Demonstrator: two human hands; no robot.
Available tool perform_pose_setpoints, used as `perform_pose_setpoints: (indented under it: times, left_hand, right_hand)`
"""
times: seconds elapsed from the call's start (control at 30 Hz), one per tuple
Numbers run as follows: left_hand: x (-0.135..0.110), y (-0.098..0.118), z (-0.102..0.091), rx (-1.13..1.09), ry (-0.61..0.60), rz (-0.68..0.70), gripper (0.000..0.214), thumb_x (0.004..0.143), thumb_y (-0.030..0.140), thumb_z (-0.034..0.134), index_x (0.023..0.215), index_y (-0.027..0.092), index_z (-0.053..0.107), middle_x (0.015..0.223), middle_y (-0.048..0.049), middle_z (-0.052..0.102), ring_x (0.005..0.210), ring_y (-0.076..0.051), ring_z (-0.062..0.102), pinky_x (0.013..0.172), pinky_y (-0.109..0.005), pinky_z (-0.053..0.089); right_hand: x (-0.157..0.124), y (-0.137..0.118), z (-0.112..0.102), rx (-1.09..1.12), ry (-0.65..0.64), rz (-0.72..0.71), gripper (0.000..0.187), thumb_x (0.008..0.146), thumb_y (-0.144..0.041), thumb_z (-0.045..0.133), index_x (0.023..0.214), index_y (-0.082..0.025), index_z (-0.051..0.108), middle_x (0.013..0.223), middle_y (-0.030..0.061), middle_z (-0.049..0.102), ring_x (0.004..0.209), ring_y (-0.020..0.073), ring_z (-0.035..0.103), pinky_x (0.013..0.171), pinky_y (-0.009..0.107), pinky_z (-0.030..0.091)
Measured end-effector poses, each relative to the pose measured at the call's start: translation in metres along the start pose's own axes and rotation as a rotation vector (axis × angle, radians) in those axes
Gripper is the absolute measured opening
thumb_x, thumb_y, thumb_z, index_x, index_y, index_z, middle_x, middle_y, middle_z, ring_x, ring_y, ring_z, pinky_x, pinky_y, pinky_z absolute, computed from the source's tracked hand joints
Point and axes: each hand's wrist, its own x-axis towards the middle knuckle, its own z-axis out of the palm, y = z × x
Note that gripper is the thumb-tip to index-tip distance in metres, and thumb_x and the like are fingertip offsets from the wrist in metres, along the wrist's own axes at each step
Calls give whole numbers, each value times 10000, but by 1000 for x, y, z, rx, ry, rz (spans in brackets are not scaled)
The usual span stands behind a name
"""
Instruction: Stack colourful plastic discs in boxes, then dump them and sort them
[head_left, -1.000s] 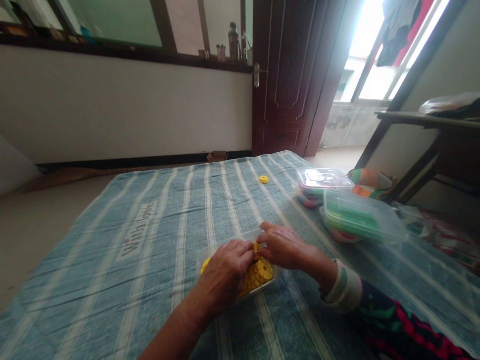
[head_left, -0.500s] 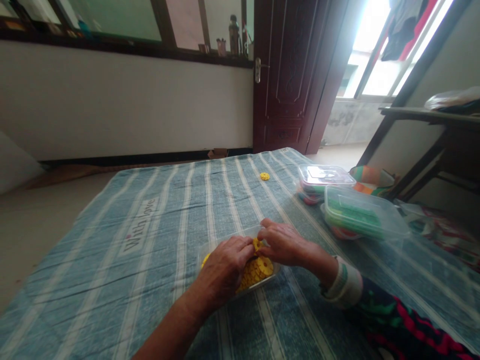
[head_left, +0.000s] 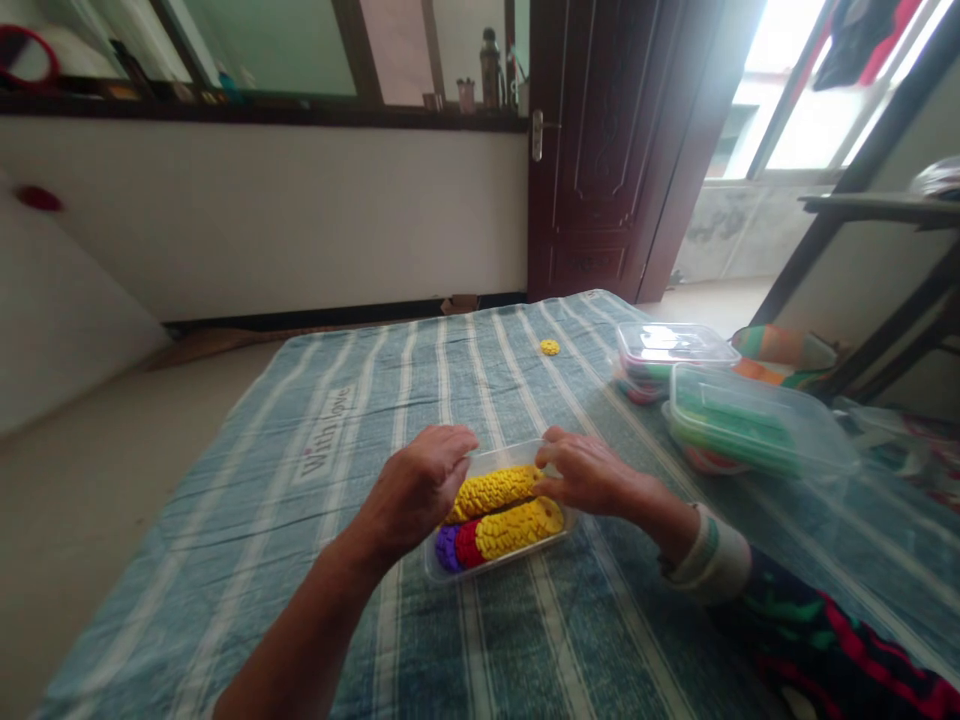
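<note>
A clear plastic tray (head_left: 504, 562) lies on the striped blue cloth (head_left: 360, 420). It holds two rows of stacked yellow discs (head_left: 517, 525), with a red stack (head_left: 468, 545) and a purple stack (head_left: 448, 548) at the near-left end. My left hand (head_left: 420, 485) hovers over the tray's left end, fingers curved and apart, nothing visible in them. My right hand (head_left: 589, 475) rests at the tray's right end, its fingers pinched against the end of the upper yellow row. A single yellow disc (head_left: 550, 347) lies apart, farther back on the cloth.
Two lidded clear boxes (head_left: 754, 432) with coloured pieces stand at the right, one (head_left: 675, 348) behind the other. A dark door (head_left: 600, 150) and a wall rise beyond the cloth. A dark table frame (head_left: 877, 290) stands at the far right.
My left hand has lifted off the tray and drawn left, uncovering the rows of yellow, red and purple discs. The camera has turned slightly left.
</note>
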Motion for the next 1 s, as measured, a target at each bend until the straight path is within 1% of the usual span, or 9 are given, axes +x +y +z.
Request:
perform_pose_setpoints:
  times: [0.07,0.17,0.3,0.4,0.5,0.6,0.7,0.77,1.0]
  left_hand:
    - [-1,-2,-1,-9,-48,-58,244,827,143,527,1027,132,666,1090,-132,693,1052,-252,628,924,-417,518]
    - [-2,1,-2,-44,-201,-131,293,768,167,608,1053,142,671,1202,-147,651,1138,-275,589,980,-442,478]
    - [-3,1,-14,-112,-394,-200,395,716,238,682,1106,182,651,1353,-137,559,1280,-292,481,1039,-471,413]
    - [-5,-3,-27,-167,-467,-266,424,719,258,685,1136,197,635,1388,-122,532,1308,-277,453,1059,-458,385]
    - [-7,-7,-31,-183,-529,-323,404,720,247,686,1117,185,648,1381,-129,533,1299,-265,462,1077,-428,356]
    - [-7,-7,-26,-187,-555,-309,379,703,237,688,1080,199,659,1332,-102,570,1248,-267,503,1053,-424,372]
    - [-4,-4,-23,-239,-572,-273,315,713,224,653,1027,195,666,1155,-63,653,1081,-243,591,955,-380,440]
    - [-2,-2,-22,-266,-589,-276,276,720,221,627,991,192,671,1058,-44,670,994,-224,606,903,-355,456]
    - [-3,-2,-20,-265,-593,-303,299,692,193,604,983,196,669,1035,-37,655,984,-224,579,891,-348,444]
  right_hand:
    - [-1,2,0,15,9,-8,250,815,-378,630,972,-191,682,1021,52,620,857,166,605,665,249,362]
    - [-2,4,1,40,28,-11,252,809,-370,637,983,-192,678,1024,51,625,857,169,605,676,255,361]
    - [-2,6,2,83,38,-15,235,804,-337,645,984,-190,680,1018,57,632,858,168,599,693,261,361]
    - [-3,6,2,114,43,-22,235,803,-316,643,992,-180,677,1018,59,631,849,163,593,712,266,367]
    - [-4,6,1,126,30,-35,236,812,-312,627,994,-172,680,1005,59,632,849,163,591,729,269,375]
    - [-4,6,2,127,25,-36,249,815,-318,619,1007,-171,680,1006,61,632,864,170,592,738,272,381]
    - [-4,6,3,131,30,-32,255,813,-322,625,1016,-177,678,1013,59,632,865,169,594,739,271,385]
    - [-4,7,3,129,30,-32,247,812,-318,626,1010,-180,680,1006,58,634,849,164,594,736,269,387]
    - [-3,7,4,125,27,-39,247,810,-312,623,1005,-174,686,985,64,643,841,174,596,719,276,388]
